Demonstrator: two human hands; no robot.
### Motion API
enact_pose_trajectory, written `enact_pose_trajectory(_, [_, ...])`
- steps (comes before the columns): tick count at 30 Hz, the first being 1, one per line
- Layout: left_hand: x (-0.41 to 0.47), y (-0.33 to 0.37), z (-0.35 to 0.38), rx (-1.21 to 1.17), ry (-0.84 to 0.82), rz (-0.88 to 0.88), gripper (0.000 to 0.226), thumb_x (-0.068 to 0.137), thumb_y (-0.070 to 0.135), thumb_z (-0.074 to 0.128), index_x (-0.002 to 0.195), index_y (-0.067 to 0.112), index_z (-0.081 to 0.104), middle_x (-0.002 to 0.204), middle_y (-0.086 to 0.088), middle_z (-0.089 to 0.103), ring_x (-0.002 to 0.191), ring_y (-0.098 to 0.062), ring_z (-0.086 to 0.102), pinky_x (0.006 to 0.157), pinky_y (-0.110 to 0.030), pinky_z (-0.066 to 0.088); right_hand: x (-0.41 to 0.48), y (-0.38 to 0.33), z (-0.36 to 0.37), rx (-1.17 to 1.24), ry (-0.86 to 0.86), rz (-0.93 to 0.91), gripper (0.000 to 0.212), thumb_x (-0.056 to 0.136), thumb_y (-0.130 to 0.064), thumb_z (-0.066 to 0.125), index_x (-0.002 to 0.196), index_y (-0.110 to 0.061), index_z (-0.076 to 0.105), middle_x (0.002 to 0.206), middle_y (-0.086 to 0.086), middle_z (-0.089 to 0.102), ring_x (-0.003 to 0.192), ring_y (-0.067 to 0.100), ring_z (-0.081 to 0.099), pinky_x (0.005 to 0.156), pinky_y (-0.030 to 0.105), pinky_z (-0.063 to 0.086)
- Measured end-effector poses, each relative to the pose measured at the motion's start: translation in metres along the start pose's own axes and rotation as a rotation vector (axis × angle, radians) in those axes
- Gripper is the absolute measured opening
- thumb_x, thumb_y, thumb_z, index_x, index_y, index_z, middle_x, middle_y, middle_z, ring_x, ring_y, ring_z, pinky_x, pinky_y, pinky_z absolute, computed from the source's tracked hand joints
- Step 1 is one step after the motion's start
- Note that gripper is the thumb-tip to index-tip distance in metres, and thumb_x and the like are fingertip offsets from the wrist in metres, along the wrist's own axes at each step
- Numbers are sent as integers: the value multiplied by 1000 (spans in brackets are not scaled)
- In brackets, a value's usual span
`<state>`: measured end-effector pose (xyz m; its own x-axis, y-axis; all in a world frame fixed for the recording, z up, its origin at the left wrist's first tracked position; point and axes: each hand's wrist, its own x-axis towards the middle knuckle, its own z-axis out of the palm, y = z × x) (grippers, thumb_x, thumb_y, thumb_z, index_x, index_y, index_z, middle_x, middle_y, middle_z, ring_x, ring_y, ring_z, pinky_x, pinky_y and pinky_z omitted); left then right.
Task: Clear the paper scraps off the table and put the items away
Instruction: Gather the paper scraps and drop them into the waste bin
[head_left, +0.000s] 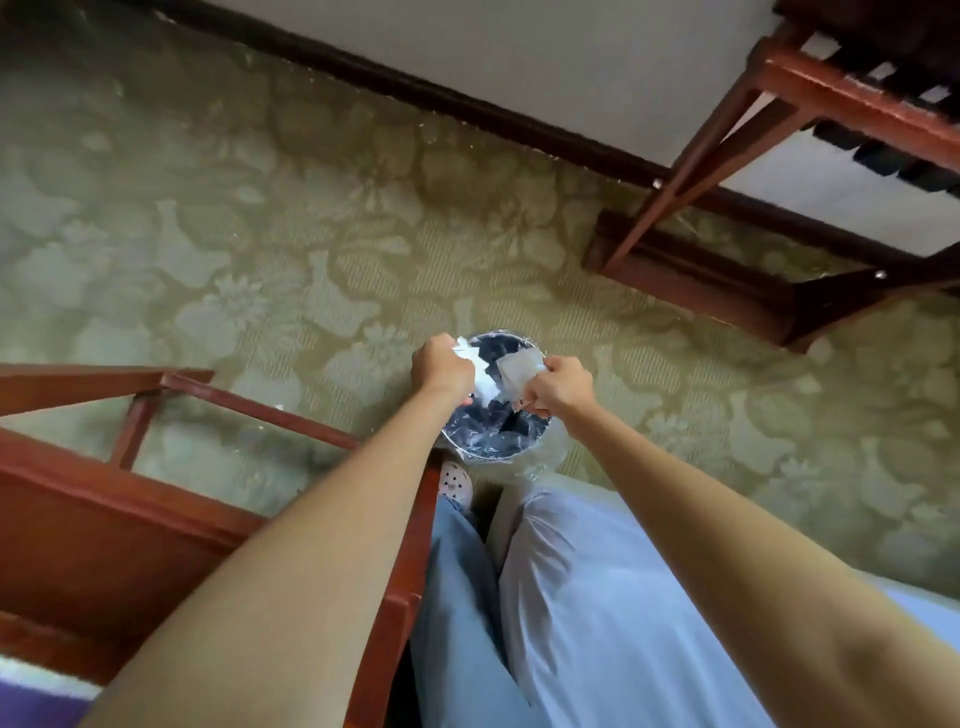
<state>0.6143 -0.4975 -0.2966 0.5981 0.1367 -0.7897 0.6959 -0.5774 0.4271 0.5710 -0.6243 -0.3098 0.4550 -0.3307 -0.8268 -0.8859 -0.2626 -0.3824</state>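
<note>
Directly above a small round waste bin lined with clear plastic (485, 457), both of the person's hands hold paper. The left hand (441, 366) is curled round crumpled white paper scraps (482, 385), which hang over the bin's dark opening. The right hand (561, 387) pinches a pale, creased sheet of paper (519, 366) just beside them, also over the opening. The bin stands on a green floral-patterned carpet (260, 249), near the person's light blue trousers (571, 597) and a white perforated shoe (454, 484). A reddish-brown wooden table (104, 519) lies at the left, and a reddish wooden rack (727, 124) stands by the wall.
</note>
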Motion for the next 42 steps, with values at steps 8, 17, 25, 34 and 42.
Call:
enact_pose_trajectory(8, [124,-46,92,227,-120,-59,32,87,-6,43,116,-2,56,123,-22,57,102,-42,61,78,-48,58,128,73,56,-24,-50,127,20,83,7,44,92,1,62,88,20,61,84,35,66,78,47,58])
enact_pose_trajectory(17, [157,-87,118,263,-237,-151,53,92,-9,31,143,8,30,146,-16,34,126,-38,45,102,-46,44,172,94,83,8,-199,269,24,93,-2,38,113,-1,50,103,20,61,95,38,68,79,41,58])
enact_pose_trajectory(25, [119,-46,77,183,-189,-120,21,90,-3,37,88,4,57,100,-15,49,97,-28,53,97,-46,50,127,54,56,-283,-139,32,35,86,0,38,111,5,61,105,21,64,99,36,59,87,38,48])
enact_pose_trajectory(34, [-41,75,-70,31,128,252,29,92,6,38,107,11,62,105,-8,65,97,-24,60,74,-27,43,-42,-94,-23,-421,130,-490,28,89,-10,43,110,-1,59,114,20,63,107,37,56,87,36,43])
enact_pose_trajectory(42, [-238,35,-225,-15,561,445,25,94,15,45,113,13,61,105,-3,66,93,-17,60,79,-23,43,-258,-170,-23,-459,221,-974,22,92,-13,43,104,-2,58,105,13,63,98,32,57,80,35,42])
